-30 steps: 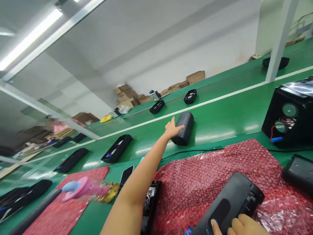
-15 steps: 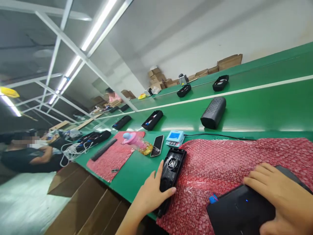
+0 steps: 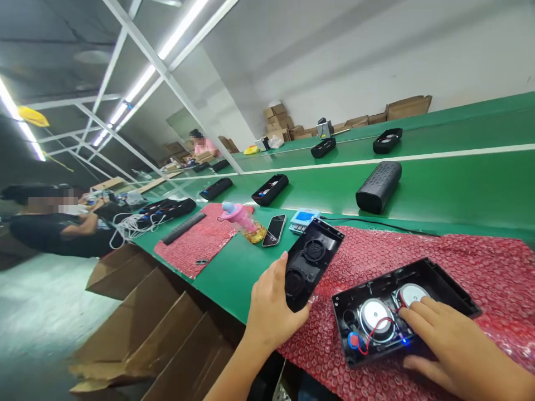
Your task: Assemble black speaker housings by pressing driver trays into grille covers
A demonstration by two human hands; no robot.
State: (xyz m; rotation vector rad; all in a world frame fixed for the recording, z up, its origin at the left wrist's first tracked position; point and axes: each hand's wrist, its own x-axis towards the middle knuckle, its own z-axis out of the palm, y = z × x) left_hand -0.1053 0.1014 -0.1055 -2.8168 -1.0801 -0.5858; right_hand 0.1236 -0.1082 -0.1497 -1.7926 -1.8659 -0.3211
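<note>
My left hand (image 3: 272, 303) grips a black speaker panel with two round openings (image 3: 312, 263) and holds it tilted above the red bubble wrap (image 3: 460, 262). My right hand (image 3: 453, 348) rests on an open black speaker shell (image 3: 401, 309) lying on the wrap. Its fingers spread over the inside, where two silver drivers, red wires and a blue light show. A finished black cylindrical speaker (image 3: 378, 185) lies on the green conveyor belt (image 3: 460, 184) beyond.
A phone (image 3: 274, 230), a small blue meter (image 3: 304, 219) and a pink toy bottle (image 3: 242, 219) lie left of the wrap. Black speaker shells dot the belt. Other people sit at the left and far back. Cardboard boxes stand below the table edge.
My left hand has lifted the black panel off the table edge and tilted it up. The shell under my right hand now lies open side up, showing its drivers.
</note>
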